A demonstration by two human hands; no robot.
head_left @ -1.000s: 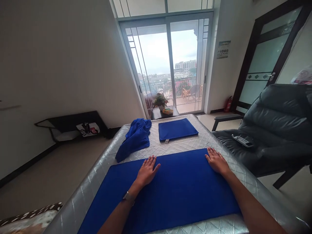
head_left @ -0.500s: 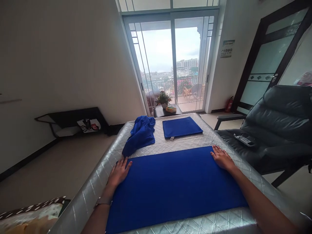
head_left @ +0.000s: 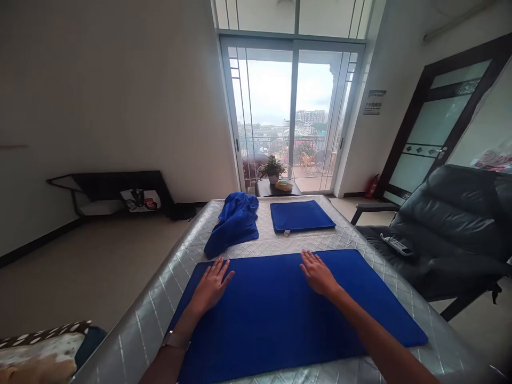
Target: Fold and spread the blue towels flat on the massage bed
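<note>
Lying on the mattress [head_left: 256, 248] at six o'clock, the blue cloth [head_left: 260, 325] is touched by left hand [head_left: 210, 287], fingers slightly spread, and right hand [head_left: 319, 276], fingers nearly together, presumably to be kept flat.

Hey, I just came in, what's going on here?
A person has both bare hands palm-down on a blue cloth lying flat on a quilted mattress. The left hand is near the cloth's far left corner, and the right hand is by its far edge, right of the middle. Neither has a grip on it. Beyond lie a crumpled blue cloth on the left and a flat blue piece with a white tag on the right.
</note>
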